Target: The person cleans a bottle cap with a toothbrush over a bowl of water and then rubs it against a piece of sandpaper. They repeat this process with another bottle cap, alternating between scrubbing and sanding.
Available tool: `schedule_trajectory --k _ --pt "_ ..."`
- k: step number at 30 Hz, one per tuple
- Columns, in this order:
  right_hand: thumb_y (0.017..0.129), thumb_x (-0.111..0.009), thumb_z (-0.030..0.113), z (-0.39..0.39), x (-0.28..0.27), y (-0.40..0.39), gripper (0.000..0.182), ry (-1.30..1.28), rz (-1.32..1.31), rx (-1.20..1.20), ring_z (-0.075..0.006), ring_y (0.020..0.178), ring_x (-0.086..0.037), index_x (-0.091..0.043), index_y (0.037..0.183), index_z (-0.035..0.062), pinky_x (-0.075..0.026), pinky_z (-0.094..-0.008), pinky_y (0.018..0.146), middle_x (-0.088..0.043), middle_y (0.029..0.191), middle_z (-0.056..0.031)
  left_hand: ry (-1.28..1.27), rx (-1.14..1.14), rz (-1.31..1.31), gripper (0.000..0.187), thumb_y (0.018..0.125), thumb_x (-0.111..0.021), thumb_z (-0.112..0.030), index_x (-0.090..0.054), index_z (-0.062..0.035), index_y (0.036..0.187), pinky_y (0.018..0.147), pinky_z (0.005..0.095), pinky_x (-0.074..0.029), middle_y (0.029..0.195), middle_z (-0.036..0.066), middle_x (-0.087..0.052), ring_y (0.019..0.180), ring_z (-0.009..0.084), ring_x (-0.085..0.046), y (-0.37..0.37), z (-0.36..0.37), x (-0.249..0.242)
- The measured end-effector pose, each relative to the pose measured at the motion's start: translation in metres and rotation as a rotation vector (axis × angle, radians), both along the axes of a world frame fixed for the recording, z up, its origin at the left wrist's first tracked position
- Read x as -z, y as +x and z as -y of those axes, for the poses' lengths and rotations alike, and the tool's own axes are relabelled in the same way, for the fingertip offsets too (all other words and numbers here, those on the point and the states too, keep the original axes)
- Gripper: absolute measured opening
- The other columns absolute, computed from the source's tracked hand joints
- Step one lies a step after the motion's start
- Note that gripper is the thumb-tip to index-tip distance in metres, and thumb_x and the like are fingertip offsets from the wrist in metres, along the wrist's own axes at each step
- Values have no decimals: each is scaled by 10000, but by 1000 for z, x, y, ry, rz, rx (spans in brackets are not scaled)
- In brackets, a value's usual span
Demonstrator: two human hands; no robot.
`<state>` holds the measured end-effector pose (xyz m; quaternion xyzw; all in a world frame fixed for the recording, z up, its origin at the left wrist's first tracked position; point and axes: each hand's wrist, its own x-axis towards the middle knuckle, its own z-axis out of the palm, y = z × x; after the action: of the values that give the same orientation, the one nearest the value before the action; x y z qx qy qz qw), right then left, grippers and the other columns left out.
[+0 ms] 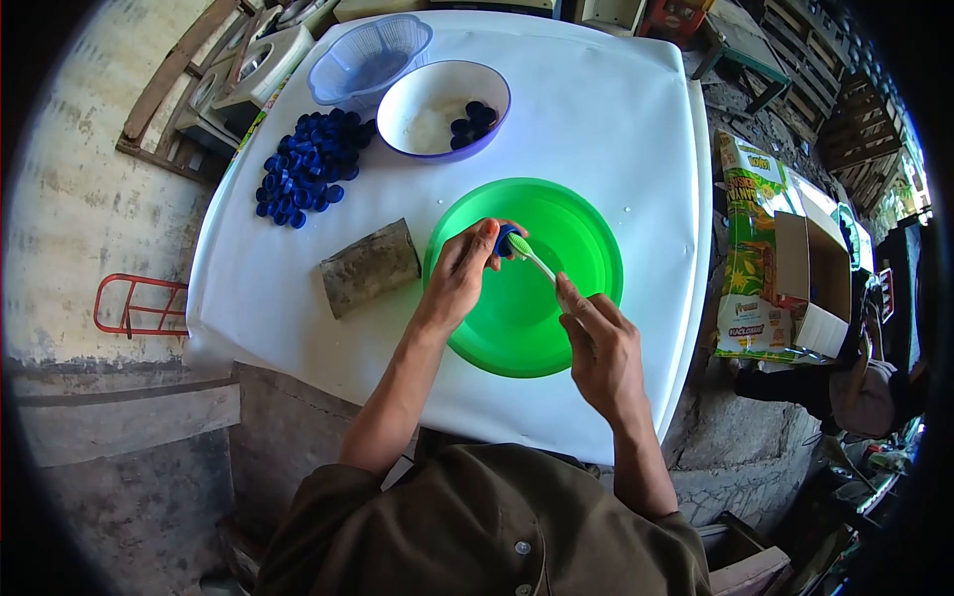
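Over the green basin [517, 343], my left hand [465, 266] is closed around a blue bottle cap [503, 241]. My right hand [604, 348] grips the white handle of a toothbrush [532, 256], and its green bristle head is at the cap's opening. Behind the basin stands a white bowl with a purple rim [417, 94], with several dark blue caps [473, 125] in it. A large pile of blue caps [313, 164] lies on the table to the left of that bowl.
A grey block [371, 268] lies on the white-covered table [596, 119], left of the basin. At the far left corner sits a pale blue plastic basket [370, 62]. Right of the table are a cardboard box [813, 283] and a green-yellow sack [747, 288].
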<state>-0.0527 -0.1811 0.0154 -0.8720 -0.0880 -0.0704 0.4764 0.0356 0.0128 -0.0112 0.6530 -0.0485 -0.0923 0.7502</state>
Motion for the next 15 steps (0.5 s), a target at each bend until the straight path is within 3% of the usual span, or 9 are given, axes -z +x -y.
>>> schedule_trajectory --k 1,4,7,10,15 --pt "895 -637 -33 -3 1 -2 508 9 -2 2 -321 665 -613 -593 1378 119 -506 -428 622 -610 805 -158 25 -34 28 462 1078 -432 -411 -687 -27 1053 668 235 -417 918 -3 -646 723 80 -471 0 3 -1" --pt "899 -634 -28 -4 5 -5 508 31 12 5 -325 661 -612 -582 1385 108 -506 -427 614 -611 808 -154 -2 8 33 381 1082 -442 -357 -648 -35 1089 774 264 -439 1091 41 -649 812 89 -475 1 2 -1" --pt "899 -634 -26 1 3 -2 497 56 23 25 -324 655 -610 -589 1377 102 -508 -418 603 -607 806 -154 40 40 45 374 1080 -454 -341 -657 -27 1099 780 264 -440 1099 48 -652 839 95 -503 0 3 -8" --pt "901 -631 -30 0 3 -6 506 -43 7 45 -318 657 -613 -579 1387 102 -511 -404 608 -613 815 -158 80 -20 124 420 1068 -475 -380 -699 -25 1078 674 240 -412 921 3 -654 726 89 -459 0 9 -6" --pt "916 -615 -20 -3 11 -5 507 133 69 -25 -321 665 -621 -557 1405 102 -513 -413 605 -617 816 -153 57 -4 139 404 1059 -501 -373 -705 -28 1111 680 239 -418 914 9 -659 735 80 -468 2 7 -1"
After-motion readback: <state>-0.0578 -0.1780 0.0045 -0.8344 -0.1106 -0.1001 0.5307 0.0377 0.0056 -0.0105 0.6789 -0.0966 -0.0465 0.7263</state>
